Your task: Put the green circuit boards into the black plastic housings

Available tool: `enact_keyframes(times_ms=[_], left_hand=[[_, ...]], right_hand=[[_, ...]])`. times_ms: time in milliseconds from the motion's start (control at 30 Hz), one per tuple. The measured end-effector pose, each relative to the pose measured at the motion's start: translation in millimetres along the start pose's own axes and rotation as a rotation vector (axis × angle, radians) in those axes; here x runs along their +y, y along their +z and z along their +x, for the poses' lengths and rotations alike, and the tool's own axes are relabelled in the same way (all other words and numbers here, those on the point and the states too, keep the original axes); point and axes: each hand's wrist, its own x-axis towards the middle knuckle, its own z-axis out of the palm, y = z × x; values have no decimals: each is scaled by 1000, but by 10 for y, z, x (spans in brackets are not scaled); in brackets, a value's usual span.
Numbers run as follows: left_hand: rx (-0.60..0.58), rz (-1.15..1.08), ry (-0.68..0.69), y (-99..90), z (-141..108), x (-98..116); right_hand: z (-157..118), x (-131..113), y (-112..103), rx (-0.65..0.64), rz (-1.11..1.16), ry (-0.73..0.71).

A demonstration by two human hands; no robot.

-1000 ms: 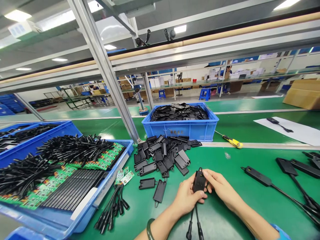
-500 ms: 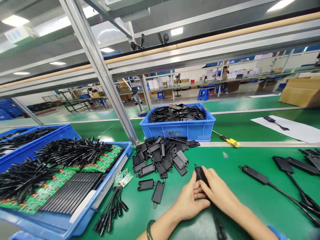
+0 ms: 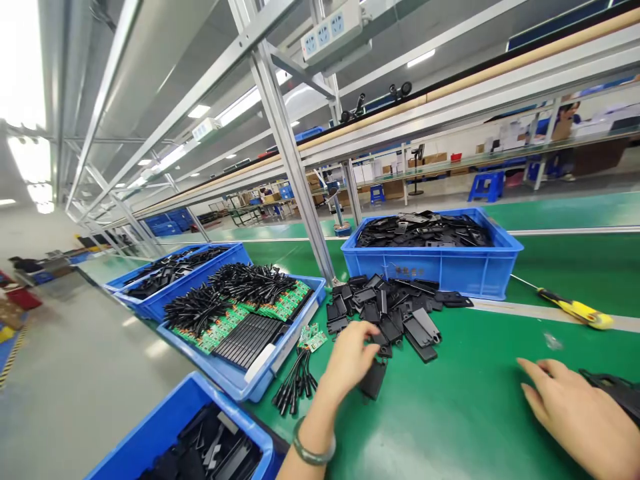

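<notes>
My left hand [image 3: 351,359], with a bangle at its wrist, reaches over the near edge of a pile of black plastic case halves [image 3: 373,310]. Its thumb and fingers are curved but apart, and I see nothing held. Just below the fingers lies a single case half [image 3: 373,380], partly covered by the hand. My right hand [image 3: 573,403] is at the right, fingers spread, above the green bench top [image 3: 465,413]. Beside it, black cased parts [image 3: 613,390] are cut off by the frame's edge. Left of my left hand lie several black cables [image 3: 295,383] with small circuit boards [image 3: 313,339].
A blue bin [image 3: 433,267] of black parts stands behind the pile. A yellow-handled screwdriver [image 3: 583,312] lies right of it. At left are a blue tray [image 3: 280,370] of boards and cables and a lower blue bin [image 3: 195,393]. A metal post [image 3: 295,160] rises behind.
My hands have parted: the left moved to the case pile, the right went right. The cabled case they held is out of them. The view has swung left.
</notes>
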Motion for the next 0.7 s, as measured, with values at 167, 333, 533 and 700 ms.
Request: enact_keyframes(times_ms=[167,333,533,700], left_hand=[[175,667,-532,-408,-267,-579],[190,692,-576,-489,-358,-572],[91,-132,-39,-227,-203,25],[-188,-120,223,209,152,204]], right_hand=[[13,-337,-101,-132,286,-9],[15,-494,-186,-272,546,55],[-6,-778,-363,-594,1350,208],[-5,-893,-491,-571,1946,538]])
